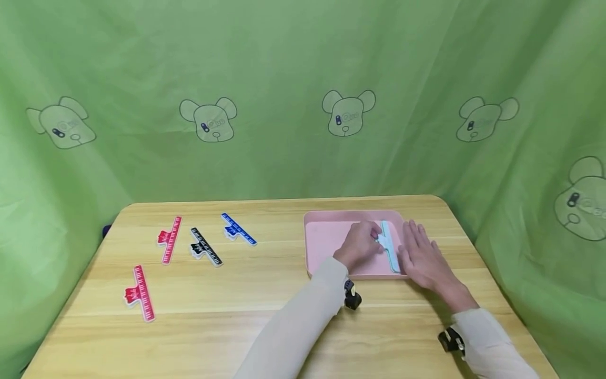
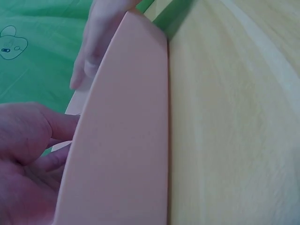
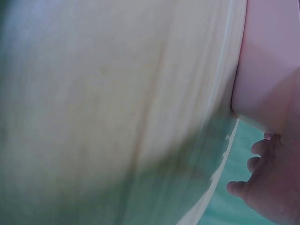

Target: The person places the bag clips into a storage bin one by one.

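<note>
A pink tray (image 1: 326, 247) stands at the right of the wooden table. Inside it, near its right wall, lies a light blue ruler-shaped clip (image 1: 390, 251) with a grip tab on its left side. My left hand (image 1: 362, 242) reaches over the tray and pinches that tab between thumb and fingers. Fingers straight, my right hand (image 1: 423, 258) rests along the right rim. In the left wrist view the tray's wall (image 2: 117, 131) hides the clip and part of the left hand (image 2: 26, 159). The right wrist view has the right hand (image 3: 274, 183) against the tray's corner.
Several piano-key clips lie on the table's left half: a red one (image 1: 144, 295) in front, another red one (image 1: 172, 239) behind, a black one (image 1: 206, 246) and a blue one (image 1: 239, 229). A green curtain (image 1: 284, 168) surrounds the table's back and sides.
</note>
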`<state>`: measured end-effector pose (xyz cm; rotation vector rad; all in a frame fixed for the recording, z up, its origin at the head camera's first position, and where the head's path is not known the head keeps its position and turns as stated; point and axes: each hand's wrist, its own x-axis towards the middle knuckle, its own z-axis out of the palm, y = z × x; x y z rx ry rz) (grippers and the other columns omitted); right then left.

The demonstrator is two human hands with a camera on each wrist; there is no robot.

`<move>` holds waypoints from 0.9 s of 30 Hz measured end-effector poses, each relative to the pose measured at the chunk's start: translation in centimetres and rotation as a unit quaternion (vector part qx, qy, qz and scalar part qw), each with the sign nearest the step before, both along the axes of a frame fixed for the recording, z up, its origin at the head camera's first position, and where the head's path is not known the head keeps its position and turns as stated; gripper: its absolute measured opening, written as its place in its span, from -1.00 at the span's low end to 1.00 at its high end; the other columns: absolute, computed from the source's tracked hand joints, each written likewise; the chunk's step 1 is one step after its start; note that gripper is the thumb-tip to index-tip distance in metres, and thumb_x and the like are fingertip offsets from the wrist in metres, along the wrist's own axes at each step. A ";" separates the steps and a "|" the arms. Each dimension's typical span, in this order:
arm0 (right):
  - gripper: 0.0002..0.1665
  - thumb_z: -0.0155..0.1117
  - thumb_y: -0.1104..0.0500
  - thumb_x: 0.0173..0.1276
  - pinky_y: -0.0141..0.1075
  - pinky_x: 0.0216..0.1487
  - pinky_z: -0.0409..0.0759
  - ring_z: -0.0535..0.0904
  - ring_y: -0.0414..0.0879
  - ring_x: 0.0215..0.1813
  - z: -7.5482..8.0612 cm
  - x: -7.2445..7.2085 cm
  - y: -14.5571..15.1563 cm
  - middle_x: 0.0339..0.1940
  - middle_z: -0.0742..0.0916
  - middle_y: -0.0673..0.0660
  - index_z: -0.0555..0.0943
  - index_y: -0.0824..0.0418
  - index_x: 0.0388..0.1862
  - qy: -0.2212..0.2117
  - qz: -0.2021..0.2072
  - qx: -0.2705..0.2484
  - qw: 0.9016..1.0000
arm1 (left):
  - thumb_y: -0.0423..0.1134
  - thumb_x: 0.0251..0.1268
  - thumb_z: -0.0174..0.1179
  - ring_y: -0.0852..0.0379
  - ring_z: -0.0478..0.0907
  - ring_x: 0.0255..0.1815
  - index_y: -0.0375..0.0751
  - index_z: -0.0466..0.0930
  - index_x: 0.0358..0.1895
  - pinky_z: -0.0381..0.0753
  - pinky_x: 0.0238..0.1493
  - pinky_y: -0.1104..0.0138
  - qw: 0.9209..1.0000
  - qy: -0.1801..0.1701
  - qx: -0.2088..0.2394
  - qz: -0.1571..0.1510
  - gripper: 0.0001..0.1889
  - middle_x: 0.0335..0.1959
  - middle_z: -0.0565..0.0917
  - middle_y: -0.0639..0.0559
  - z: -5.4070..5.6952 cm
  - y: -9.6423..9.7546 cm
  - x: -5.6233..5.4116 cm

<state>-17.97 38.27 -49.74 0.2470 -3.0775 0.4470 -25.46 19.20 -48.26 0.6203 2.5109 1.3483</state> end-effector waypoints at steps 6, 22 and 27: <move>-0.20 -0.32 0.00 0.69 0.50 0.44 -0.11 -0.20 0.47 0.62 0.1 0.1 -0.1 0.65 -0.07 0.49 -0.22 0.42 0.65 -0.004 -0.004 0.002 1.000 | -0.41 0.05 0.55 0.25 0.57 -0.21 -0.26 0.72 0.02 0.58 -0.08 0.49 1.000 0.018 -0.015 0.017 -0.60 -0.16 0.72 0.01 -0.6 1.2 0.1; -0.21 -0.33 0.00 0.69 0.52 0.43 -0.08 -0.17 0.46 0.62 0.1 0.0 -0.2 0.64 -0.03 0.50 -0.19 0.43 0.65 0.001 -0.004 0.001 1.000 | -0.35 0.04 0.58 0.28 0.56 -0.25 -0.24 0.74 -0.03 0.53 -0.15 0.54 0.999 0.039 -0.022 0.019 -0.62 -0.18 0.74 0.01 -0.4 2.2 0.7; -0.21 -0.34 0.01 0.69 0.51 0.43 -0.09 -0.18 0.46 0.62 0.0 0.1 -0.2 0.64 -0.03 0.51 -0.21 0.43 0.65 -0.003 -0.004 0.005 1.000 | -0.37 0.05 0.57 0.29 0.56 -0.25 -0.25 0.73 0.00 0.52 -0.17 0.56 0.999 0.042 -0.024 0.015 -0.61 -0.17 0.75 0.01 -0.5 2.2 0.6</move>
